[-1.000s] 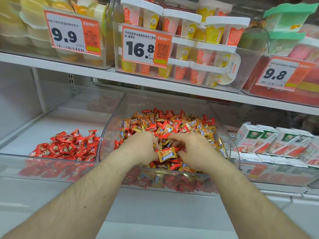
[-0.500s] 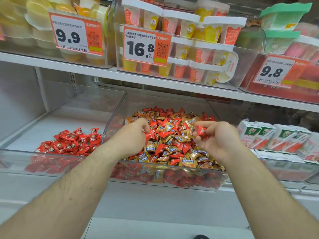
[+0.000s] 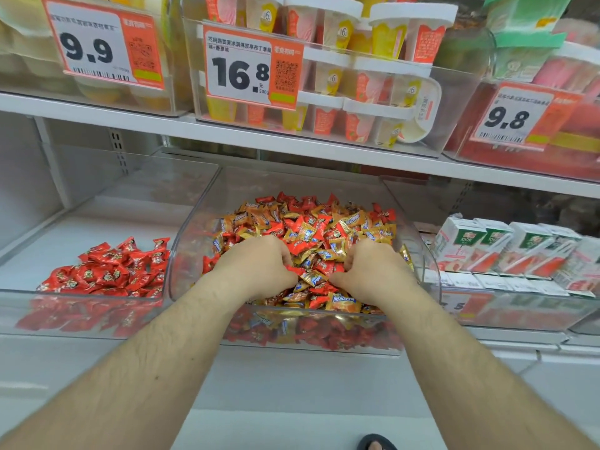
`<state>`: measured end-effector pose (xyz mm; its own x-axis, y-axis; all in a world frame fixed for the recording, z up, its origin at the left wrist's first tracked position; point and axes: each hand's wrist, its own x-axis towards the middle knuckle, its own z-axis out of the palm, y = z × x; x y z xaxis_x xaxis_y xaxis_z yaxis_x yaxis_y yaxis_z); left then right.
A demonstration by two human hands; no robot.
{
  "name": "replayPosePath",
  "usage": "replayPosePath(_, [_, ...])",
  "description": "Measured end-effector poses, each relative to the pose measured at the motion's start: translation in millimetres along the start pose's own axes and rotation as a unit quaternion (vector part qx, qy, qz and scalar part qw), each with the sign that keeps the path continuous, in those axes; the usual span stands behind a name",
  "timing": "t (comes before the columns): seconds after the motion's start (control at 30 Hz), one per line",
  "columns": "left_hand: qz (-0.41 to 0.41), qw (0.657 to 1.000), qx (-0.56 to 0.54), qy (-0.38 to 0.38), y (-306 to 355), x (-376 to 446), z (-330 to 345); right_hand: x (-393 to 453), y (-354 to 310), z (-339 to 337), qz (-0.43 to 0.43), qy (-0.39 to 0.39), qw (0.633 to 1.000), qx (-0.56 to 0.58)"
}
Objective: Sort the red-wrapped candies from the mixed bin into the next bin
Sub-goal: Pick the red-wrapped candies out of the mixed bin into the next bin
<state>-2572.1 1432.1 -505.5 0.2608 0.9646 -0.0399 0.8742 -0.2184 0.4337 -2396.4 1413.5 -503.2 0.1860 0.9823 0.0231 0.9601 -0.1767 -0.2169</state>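
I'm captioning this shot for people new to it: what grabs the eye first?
Both hands, left hand and right hand, dig into the mixed bin of red and gold candies at centre. Left of it lies a pile of red candies; above hangs a 16.8 price tag.

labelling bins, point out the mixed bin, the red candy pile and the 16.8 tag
mixed bin (image 3: 418,254): head view, clear right wall
red candy pile (image 3: 107,271): head view, middle of pile
16.8 tag (image 3: 240,73): head view, printed price digits

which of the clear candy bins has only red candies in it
The left bin; its pile is all red, while the middle bin mixes red and gold.
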Motion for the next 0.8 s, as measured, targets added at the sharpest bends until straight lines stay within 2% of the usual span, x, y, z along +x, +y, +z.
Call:
replayPosePath(0.1, [-0.023, 0.998, -0.057, 0.000, -3.2, -1.1, -7.9, -1.0, 2.1, -1.7, -0.012, 0.012, 1.000, 0.016])
replayPosePath(0.2, [-0.037, 0.993, -0.111, 0.017, -6.2, -2.9, -15.0, -2.4, 10.3, -12.9, 0.005, 0.011, 0.992, 0.129])
replayPosePath(0.27, [-0.039, 0.978, -0.206, 0.011, -6.0, -5.1, -18.4, -5.2, 15.6, -22.4, 0.025, 0.022, 0.973, 0.228])
replayPosePath(0.33, [-0.050, 0.943, -0.330, 0.002, -6.4, -6.6, -20.0, -7.8, 19.8, -30.3, 0.054, 0.020, 0.932, 0.359])
replayPosePath(0.43, [-0.071, 0.890, -0.451, -0.002, -9.2, -6.6, -19.7, -7.6, 20.1, -35.2, 0.103, -0.012, 0.812, 0.575])
replayPosePath(0.5, [-0.084, 0.870, -0.485, 0.004, -9.7, -5.8, -21.0, -8.3, 14.8, -34.5, 0.125, -0.033, 0.755, 0.643])
replayPosePath(0.53, [-0.088, 0.864, -0.496, 0.009, -9.4, -5.3, -22.1, -8.5, 10.8, -33.6, 0.124, -0.041, 0.747, 0.652])
replayPosePath(0.57, [-0.090, 0.859, -0.504, 0.014, -9.5, -4.2, -23.0, -8.4, 5.8, -32.4, 0.115, -0.043, 0.753, 0.646])
replayPosePath(0.6, [-0.089, 0.857, -0.508, 0.019, -9.9, -3.1, -23.7, -7.5, 1.2, -31.0, 0.100, -0.035, 0.776, 0.621])
replayPosePath(0.7, [-0.077, 0.860, -0.504, 0.031, -14.1, 1.5, -24.0, -2.0, -13.7, -26.2, 0.034, 0.026, 0.900, 0.435])
replayPosePath(0.8, [-0.065, 0.887, -0.455, 0.043, -17.7, 1.2, -24.2, 6.0, -28.3, -14.6, -0.059, 0.031, 0.966, 0.250])
